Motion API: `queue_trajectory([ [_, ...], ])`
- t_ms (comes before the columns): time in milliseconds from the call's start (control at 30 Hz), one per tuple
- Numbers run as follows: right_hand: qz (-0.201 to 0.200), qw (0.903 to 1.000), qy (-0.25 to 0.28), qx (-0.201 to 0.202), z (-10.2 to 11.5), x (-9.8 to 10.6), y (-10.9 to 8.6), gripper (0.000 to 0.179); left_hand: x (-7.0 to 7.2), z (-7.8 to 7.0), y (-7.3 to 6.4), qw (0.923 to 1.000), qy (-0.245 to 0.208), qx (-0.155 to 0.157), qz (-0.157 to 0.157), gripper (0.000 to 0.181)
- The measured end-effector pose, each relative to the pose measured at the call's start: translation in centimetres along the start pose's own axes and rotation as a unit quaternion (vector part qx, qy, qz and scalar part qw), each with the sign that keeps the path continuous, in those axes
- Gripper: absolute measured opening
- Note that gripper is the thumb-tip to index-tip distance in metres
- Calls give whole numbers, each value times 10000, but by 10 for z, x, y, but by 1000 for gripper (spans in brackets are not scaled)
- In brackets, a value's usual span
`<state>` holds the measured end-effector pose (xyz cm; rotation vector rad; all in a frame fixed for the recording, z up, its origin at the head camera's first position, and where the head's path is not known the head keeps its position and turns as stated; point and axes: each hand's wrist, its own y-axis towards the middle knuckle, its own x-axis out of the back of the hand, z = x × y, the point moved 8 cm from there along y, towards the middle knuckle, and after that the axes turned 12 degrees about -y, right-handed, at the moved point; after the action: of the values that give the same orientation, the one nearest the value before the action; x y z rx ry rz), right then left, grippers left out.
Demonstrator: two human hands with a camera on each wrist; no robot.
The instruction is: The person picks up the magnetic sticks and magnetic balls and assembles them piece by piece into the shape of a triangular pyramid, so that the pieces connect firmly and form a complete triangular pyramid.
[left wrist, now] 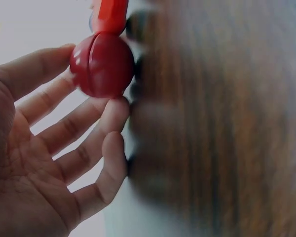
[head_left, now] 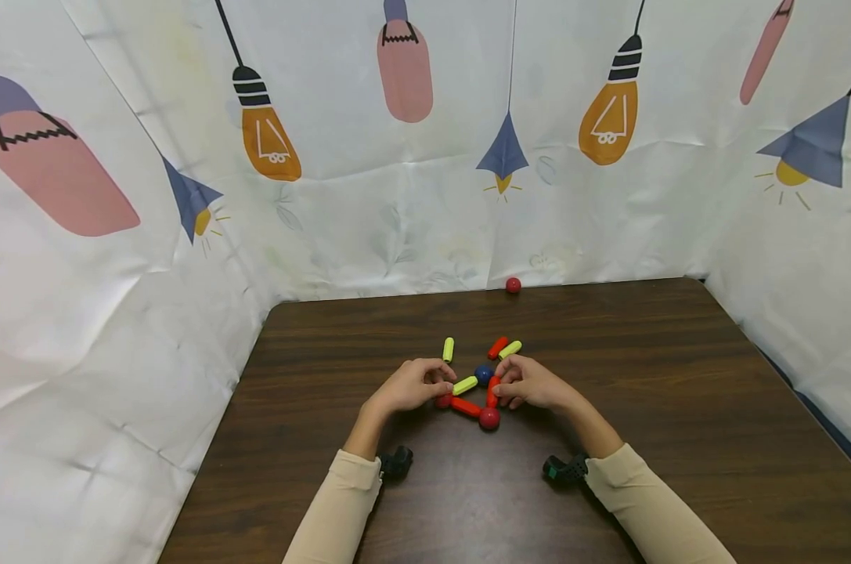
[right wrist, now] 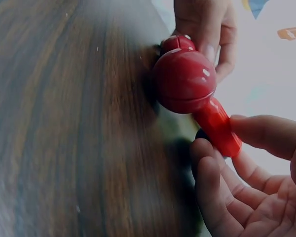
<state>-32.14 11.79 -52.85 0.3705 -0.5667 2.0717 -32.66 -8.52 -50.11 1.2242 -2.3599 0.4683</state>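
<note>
Triangle: The triangle [head_left: 470, 408] of balls and sticks lay on the tabletop [head_left: 256, 470], between the left and right edges, in from the far edge.
Left hand: The left hand [head_left: 416, 385] held the left red ball [left wrist: 106, 69] with thumb and fingertips.
Right hand: The right hand [head_left: 535, 384] pinched the right red stick [right wrist: 221, 129].
Why held so: Maybe holding both sides kept the shape from sliding.
Looks: The balls were round and shiny. The near red ball [right wrist: 185, 81] had a thin line round it. The blue ball [head_left: 484, 374] made the back corner. The near red stick [head_left: 463, 405] and slanted yellow stick [head_left: 465, 385] made the other sides. I couldn't tell if every end was stuck.
Loose bits: The lone yellow stick [head_left: 448, 349], loose red stick [head_left: 498, 347] and loose yellow stick [head_left: 510, 350] lay behind, perhaps within easy reach. The far red ball [head_left: 513, 285] sat by the far edge.
</note>
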Motion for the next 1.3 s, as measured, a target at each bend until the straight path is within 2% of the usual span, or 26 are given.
queue_trajectory([
  [167, 22, 9999, -89, 55, 4, -5, 1, 28, -5, -2, 4, 9999, -97, -10, -103, 21],
  [433, 138, 9998, -150, 47, 9, -13, 2, 25, -11, -7, 6, 9999, -65, -78, 1, 43],
  [767, 234, 9997, -115, 19, 10, -18, 5, 27, -12, -7, 7, 9999, -86, -62, -110, 41],
  [1033, 271, 9996, 91, 32, 9, -22, 9, 38, -13, -9, 8, 9998, -23, -118, -129, 39],
  [1300, 320, 9995, 73, -32, 8, -24, 12, 56, -14, -10, 7, 9999, 38, -124, -74, 39],
])
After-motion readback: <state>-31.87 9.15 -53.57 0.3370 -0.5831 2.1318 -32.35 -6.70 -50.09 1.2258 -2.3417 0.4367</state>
